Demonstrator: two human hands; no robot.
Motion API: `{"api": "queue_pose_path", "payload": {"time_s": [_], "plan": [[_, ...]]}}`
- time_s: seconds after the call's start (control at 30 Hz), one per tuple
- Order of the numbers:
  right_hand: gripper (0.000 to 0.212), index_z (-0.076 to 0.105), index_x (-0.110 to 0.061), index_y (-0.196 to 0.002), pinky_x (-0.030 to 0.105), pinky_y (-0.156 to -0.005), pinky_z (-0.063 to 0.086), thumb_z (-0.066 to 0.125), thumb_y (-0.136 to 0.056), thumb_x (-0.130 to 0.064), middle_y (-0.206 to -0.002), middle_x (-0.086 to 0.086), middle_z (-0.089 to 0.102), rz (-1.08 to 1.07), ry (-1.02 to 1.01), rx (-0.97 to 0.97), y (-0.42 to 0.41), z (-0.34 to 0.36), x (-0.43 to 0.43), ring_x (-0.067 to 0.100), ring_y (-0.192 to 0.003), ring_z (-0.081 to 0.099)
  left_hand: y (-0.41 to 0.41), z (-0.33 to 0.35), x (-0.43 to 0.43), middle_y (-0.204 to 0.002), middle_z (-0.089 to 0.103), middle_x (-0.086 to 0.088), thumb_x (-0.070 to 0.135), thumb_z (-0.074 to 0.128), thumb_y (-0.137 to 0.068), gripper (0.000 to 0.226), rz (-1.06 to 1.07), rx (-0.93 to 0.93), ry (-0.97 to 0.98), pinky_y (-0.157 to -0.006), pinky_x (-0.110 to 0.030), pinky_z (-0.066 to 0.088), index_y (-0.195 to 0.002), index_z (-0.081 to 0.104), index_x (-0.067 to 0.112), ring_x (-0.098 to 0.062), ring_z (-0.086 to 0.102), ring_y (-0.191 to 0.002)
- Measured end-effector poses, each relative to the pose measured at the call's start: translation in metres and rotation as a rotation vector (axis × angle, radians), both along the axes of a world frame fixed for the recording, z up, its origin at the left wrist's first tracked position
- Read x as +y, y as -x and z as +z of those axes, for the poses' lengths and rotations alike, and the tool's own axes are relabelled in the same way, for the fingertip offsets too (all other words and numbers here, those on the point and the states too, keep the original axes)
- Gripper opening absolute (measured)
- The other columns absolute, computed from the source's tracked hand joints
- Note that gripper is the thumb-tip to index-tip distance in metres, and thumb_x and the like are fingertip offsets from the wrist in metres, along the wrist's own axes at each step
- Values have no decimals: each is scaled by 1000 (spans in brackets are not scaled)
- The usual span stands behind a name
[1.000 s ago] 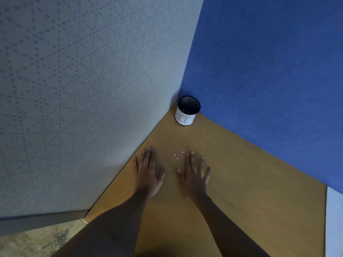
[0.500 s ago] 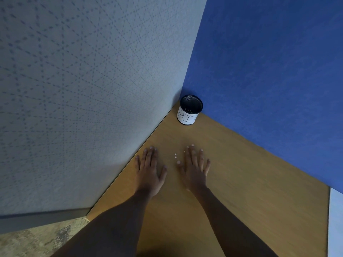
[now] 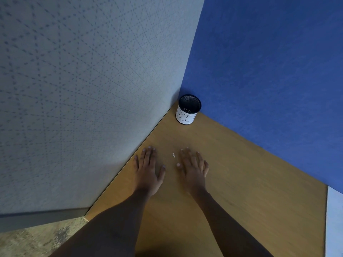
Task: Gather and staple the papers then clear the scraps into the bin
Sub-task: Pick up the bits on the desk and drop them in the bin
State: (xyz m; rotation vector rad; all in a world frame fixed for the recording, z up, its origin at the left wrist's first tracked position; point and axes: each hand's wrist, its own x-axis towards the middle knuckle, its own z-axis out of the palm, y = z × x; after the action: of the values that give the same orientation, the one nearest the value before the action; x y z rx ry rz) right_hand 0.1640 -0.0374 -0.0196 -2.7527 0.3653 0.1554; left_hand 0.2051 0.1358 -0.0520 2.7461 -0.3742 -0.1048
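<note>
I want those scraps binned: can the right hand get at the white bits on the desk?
Probably yes: the right hand lies flat just beside the white bits, nothing covers them and only bare desk lies between.

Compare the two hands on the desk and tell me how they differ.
The left hand lies close to the grey wall; the right hand lies further out on the desk. The white scraps sit nearer the right hand's fingers than the left hand's. Both hands lie flat, palm down, fingers straight, holding nothing.
</note>
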Motion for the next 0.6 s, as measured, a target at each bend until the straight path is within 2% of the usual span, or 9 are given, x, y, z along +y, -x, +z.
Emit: {"api": "queue_pose_path", "payload": {"time_s": [0.1,0.2,0.4,0.6], "plan": [[56,51,-31,-137,42,-109,15,26,-92,-53,-143,-8,49,-92,-19,-123,0,-3,-4,23,-136,34,-1,-1,1,-161,15,-2,56,28,-94,72,0,-7,-1,-121,-44,0,-153,17,15,-18,1,-150],[47,62,-30,-125,38,-102,16,35,-91,-49,-131,-8,59,-61,40,-151,2,-11,-3,25,-127,44,0,-2,2,-161,15,-2,56,28,-95,73,-2,-9,-13,-120,-44,-1,-153,17,15,-18,2,-150],[36,69,-34,-113,42,-97,24,42,-91,-45,-124,-9,63,44,136,-204,4,-18,7,26,-121,46,0,0,1,-161,17,-3,55,28,-95,72,-3,-20,1,-120,-45,2,-153,17,15,-18,3,-149],[38,61,-41,-124,44,-97,23,41,-92,-49,-133,-8,57,79,193,-167,-8,-14,7,25,-123,39,0,-1,1,-161,16,-3,55,27,-95,72,-6,-12,0,-121,-46,2,-153,16,15,-18,3,-149]]}}
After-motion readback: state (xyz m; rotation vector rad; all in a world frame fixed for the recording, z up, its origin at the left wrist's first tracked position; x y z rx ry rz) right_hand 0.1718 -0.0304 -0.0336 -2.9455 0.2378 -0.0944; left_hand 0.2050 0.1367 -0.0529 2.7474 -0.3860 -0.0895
